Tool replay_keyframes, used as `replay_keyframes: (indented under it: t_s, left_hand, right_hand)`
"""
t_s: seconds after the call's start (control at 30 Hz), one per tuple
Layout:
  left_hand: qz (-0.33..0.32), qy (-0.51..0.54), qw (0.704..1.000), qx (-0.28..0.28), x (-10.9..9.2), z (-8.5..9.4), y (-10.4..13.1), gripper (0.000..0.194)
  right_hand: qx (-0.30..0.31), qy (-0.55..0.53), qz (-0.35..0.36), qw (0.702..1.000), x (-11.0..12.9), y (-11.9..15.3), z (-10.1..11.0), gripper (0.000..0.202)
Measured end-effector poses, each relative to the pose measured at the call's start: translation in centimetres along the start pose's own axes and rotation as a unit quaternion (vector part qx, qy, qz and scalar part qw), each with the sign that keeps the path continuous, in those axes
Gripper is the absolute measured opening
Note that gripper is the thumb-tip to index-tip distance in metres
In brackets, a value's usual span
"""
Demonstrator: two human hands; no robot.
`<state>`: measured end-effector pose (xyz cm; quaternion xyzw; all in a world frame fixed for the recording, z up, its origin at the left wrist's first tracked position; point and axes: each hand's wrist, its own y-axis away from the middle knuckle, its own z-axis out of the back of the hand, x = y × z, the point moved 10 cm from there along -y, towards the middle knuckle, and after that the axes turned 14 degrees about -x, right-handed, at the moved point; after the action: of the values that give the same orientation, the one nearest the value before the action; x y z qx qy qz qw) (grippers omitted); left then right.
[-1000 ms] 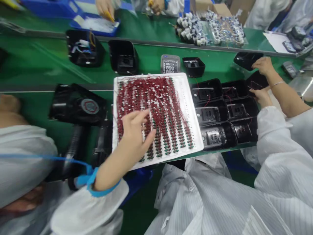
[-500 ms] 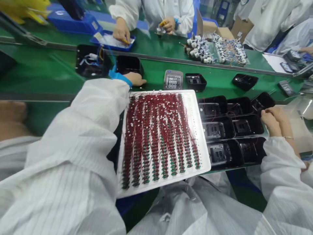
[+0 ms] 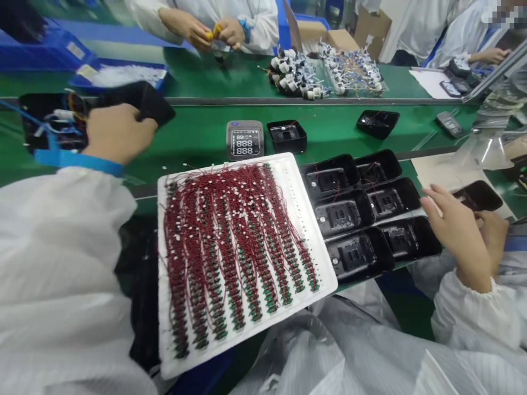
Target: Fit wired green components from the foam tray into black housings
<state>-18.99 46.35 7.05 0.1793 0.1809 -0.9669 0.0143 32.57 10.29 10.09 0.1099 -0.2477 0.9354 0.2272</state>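
Observation:
My left hand (image 3: 119, 131), with a blue wrist strap, is at the left of the green bench, gripping a tilted black plastic housing (image 3: 154, 107) by its near edge. Close by, another black housing (image 3: 31, 123) holds wires and a white part. My right hand (image 3: 457, 233) is held up with fingers apart and nothing in it, just right of several open black housings (image 3: 354, 252) in rows. Behind it a co-worker's hand (image 3: 494, 233) is at a black housing (image 3: 480, 195). A white foam tray (image 3: 307, 219) with rows of small green boards and dark red wires lies between my arms.
A display unit (image 3: 245, 140) and a black housing (image 3: 287, 136) stand beyond the tray. Across the bench a person's hands (image 3: 214, 33) handle a yellow item, beside a blue tray (image 3: 162, 82). Heaped white-capped parts (image 3: 296, 74) lie at the back.
My left hand has moved left and now grips a black housing, tilting it. The black housing by my right hand has shifted right to the co-worker's hand, and my right fingers have opened. The view has swung right.

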Motion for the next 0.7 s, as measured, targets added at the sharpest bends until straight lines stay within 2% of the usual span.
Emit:
replay_keyframes:
  t_s: [0.07,0.13,0.2,0.27,0.33,0.4,0.43,0.5,0.57,0.7]
  left_hand:
    - [-0.050,-0.048,0.997,-0.020,-4.6,4.1,3.4,0.063]
    - [-0.134,-0.064,0.988,-0.035,-10.2,7.4,7.9,0.057]
    - [-0.253,-0.048,0.965,-0.049,-16.3,9.5,13.6,0.051]
    - [-0.414,-0.003,0.909,-0.050,-22.5,10.4,20.4,0.043]
    - [-0.566,0.065,0.821,-0.019,-27.5,10.4,27.6,0.036]
    - [-0.646,0.126,0.752,0.024,-30.5,9.9,33.0,0.032]
    - [-0.664,0.147,0.732,0.039,-31.7,9.5,34.8,0.031]
    - [-0.678,0.163,0.715,0.055,-33.7,8.4,36.9,0.029]
    - [-0.693,0.156,0.701,0.067,-35.6,6.9,38.3,0.029]
    - [-0.702,0.155,0.687,0.101,-39.8,4.3,40.1,0.030]
  right_hand:
    - [0.025,-0.122,-0.011,0.992,0.9,1.2,-0.3,0.049]
    - [0.067,-0.243,-0.037,0.967,2.1,2.5,-1.1,0.060]
    - [0.104,-0.344,-0.058,0.931,3.9,3.7,-1.8,0.075]
    - [0.116,-0.413,-0.069,0.901,5.7,4.5,-1.8,0.089]
    - [0.080,-0.472,-0.075,0.875,6.4,4.8,-0.8,0.090]
    - [0.034,-0.522,-0.079,0.849,5.9,5.2,0.7,0.073]
    - [0.021,-0.539,-0.085,0.837,5.1,5.5,1.3,0.064]
    - [0.015,-0.554,-0.113,0.825,3.0,6.3,2.0,0.058]
    - [0.004,-0.568,-0.148,0.810,0.4,6.9,2.7,0.067]
    - [-0.079,-0.607,-0.175,0.772,-4.3,6.5,4.3,0.066]
